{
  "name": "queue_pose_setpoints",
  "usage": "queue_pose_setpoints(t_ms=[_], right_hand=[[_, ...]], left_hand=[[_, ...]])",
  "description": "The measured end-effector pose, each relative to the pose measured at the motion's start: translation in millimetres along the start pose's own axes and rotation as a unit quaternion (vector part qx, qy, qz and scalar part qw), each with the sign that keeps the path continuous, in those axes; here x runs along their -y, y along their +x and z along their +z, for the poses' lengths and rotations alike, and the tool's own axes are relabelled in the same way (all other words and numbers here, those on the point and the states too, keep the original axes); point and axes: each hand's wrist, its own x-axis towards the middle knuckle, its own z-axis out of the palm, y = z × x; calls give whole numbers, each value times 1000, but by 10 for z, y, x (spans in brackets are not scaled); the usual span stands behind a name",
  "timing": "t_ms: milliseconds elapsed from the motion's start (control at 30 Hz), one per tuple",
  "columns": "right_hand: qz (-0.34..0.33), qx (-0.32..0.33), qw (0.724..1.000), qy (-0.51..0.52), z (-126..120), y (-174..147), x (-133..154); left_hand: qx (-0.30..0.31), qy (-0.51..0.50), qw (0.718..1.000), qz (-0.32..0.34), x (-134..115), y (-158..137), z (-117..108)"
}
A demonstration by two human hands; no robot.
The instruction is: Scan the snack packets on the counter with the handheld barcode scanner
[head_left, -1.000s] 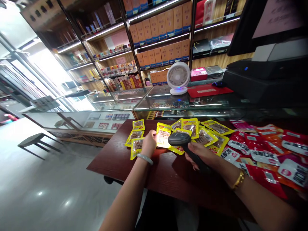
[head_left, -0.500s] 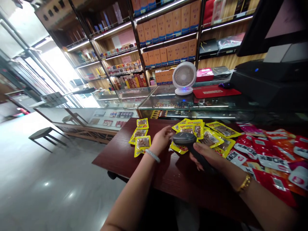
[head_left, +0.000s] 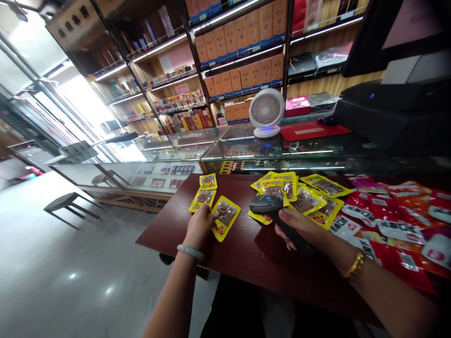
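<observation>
My left hand [head_left: 200, 226] pinches the left edge of a yellow snack packet [head_left: 225, 218], which lies slanted over the dark red table. Just beyond are two more yellow packets, the nearer one [head_left: 202, 199] close to my fingertips and a smaller one [head_left: 207, 180] behind it. A black handheld barcode scanner [head_left: 267, 204] is in the grip of my right hand [head_left: 299, 229], its head pointing left. Behind and under the scanner spreads a pile of yellow snack packets [head_left: 308, 201], partly hidden by it.
Red and white packets [head_left: 382, 213] cover the right side of the table [head_left: 165, 230]. A glass display counter [head_left: 214, 145] runs behind it, bearing a white fan [head_left: 267, 112] and a red mat [head_left: 313, 131]. On the floor to the left stands a stool [head_left: 63, 202].
My left hand has moved left and taken hold of the nearest packet of the left group, which is now shifted right and turned. The scanner has barely moved.
</observation>
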Motion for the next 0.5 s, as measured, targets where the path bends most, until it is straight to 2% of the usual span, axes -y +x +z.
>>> queue_pose_setpoints(t_ms=[133, 400, 500], right_hand=[[0, -2, 1000, -9, -3, 15, 0], [0, 7, 1000, -6, -30, 20, 2], [-7, 15, 1000, -6, -21, 15, 10]], left_hand=[[8, -95, 995, 29, -175, -20, 157], [-20, -129, 991, 34, -187, 22, 178], [-50, -187, 981, 33, -327, 162, 223]])
